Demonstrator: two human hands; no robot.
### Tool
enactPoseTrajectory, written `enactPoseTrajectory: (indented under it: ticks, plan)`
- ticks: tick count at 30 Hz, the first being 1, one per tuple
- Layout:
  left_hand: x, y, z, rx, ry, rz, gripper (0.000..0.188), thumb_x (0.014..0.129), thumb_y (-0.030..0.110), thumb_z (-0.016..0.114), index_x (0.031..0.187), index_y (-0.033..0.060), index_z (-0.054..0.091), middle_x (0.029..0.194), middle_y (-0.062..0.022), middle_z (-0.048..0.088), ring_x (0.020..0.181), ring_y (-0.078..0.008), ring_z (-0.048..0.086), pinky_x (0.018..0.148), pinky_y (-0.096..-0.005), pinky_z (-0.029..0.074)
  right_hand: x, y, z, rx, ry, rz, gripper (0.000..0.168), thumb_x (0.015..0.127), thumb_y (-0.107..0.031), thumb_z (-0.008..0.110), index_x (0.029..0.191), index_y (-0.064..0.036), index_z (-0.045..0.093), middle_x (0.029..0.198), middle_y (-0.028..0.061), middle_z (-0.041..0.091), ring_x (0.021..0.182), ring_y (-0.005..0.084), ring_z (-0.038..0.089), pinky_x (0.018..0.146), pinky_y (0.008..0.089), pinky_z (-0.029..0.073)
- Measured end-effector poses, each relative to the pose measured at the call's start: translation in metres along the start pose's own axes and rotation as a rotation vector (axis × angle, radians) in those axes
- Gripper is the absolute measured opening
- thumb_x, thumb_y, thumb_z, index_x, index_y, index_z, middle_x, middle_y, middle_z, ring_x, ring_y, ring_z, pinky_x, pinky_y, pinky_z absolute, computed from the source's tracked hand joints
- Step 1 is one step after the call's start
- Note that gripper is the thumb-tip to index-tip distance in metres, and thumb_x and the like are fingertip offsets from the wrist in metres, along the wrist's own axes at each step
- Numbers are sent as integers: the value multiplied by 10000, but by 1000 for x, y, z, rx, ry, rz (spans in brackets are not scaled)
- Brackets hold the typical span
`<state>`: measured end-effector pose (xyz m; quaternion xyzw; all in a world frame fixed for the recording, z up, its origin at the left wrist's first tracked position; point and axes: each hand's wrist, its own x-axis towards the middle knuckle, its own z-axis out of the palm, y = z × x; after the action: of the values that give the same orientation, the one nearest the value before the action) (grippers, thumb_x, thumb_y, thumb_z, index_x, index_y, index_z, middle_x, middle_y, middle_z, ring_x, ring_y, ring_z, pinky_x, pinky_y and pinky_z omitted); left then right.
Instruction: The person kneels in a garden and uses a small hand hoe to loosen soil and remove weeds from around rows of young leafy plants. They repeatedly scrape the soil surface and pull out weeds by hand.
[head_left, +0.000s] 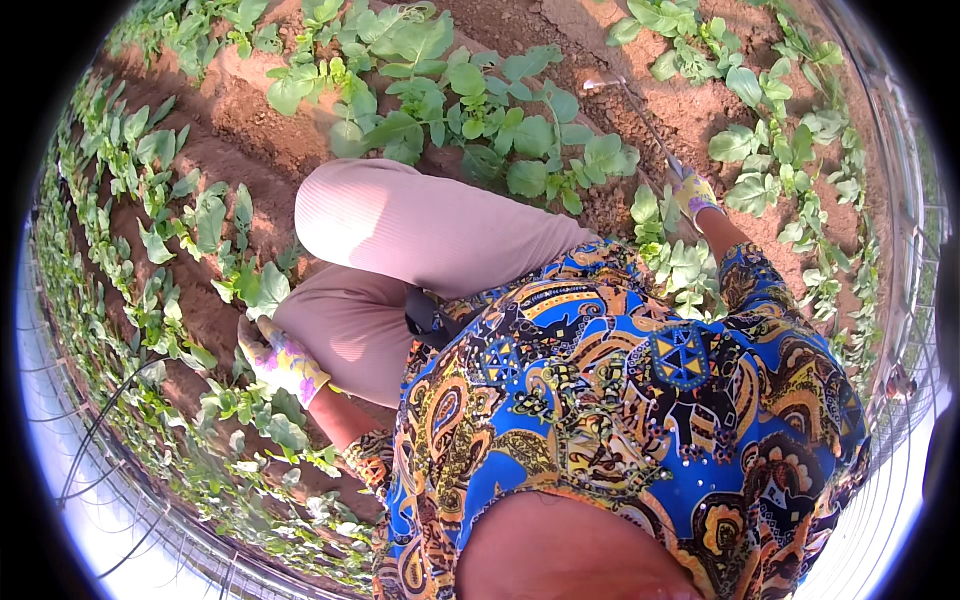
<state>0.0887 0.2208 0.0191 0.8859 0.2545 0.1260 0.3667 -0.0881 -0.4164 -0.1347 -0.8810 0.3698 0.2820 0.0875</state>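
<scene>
My right hand (695, 196), in a flowered glove, grips the handle of a long-handled hoe (651, 126) at the upper right. Its thin shaft slants up and left to a small pale blade (603, 82) at the bare soil between two rows. My left hand (285, 361), in a matching glove, is beside my lower knee at the left, near leafy plants (268, 291); whether its fingers touch or hold anything cannot be told. A row of lobed green leafy plants (480, 112) grows just beyond my raised knee.
Another row of leafy plants (757, 142) runs down the right side. More rows (150, 300) fill the left, with brown soil furrows (247, 172) between them. A curved frame of thin bars (911, 247) rims the right edge.
</scene>
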Motion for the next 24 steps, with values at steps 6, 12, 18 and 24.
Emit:
enactPoseTrajectory:
  ticks: [6, 12, 18, 24]
  plan:
    - [1, -7, -4, -24, 26, 30, 330, 890, 113, 527, 1179, -45, 509, 1092, -126, 579, 914, -168, 558, 801, -270, 444, -27, -18, -9, 9, 26, -37, 456, 870, -394, 471, 1115, -17, 545, 1038, 261, 589, 995, 397, 561, 848, 458, 443]
    - [-5, 8, -9, 77, 53, -50, 346, 865, 124, 552, 1175, -28, 526, 1021, -125, 601, 827, -158, 564, 747, -275, 455, 21, -62, 0, -198, -165, -73, 487, 847, -379, 470, 1091, 31, 570, 1105, 248, 580, 1064, 373, 548, 875, 445, 448]
    - [5, -16, -4, 273, 111, 189, 337, 810, 145, 573, 1123, 19, 575, 1039, -145, 619, 827, -277, 591, 754, -373, 474, 21, -66, 2, 223, 57, 111, 546, 843, -489, 526, 1011, 26, 598, 928, 214, 638, 856, 340, 622, 742, 420, 471]
    - [-8, -6, -13, 383, 202, 274, 270, 815, 149, 584, 1069, 57, 577, 955, -153, 609, 883, -329, 585, 770, -403, 466, 12, -148, -37, 579, -6, 15, 456, 857, -358, 558, 1142, -3, 574, 849, 99, 603, 696, 173, 528, 628, 327, 428]
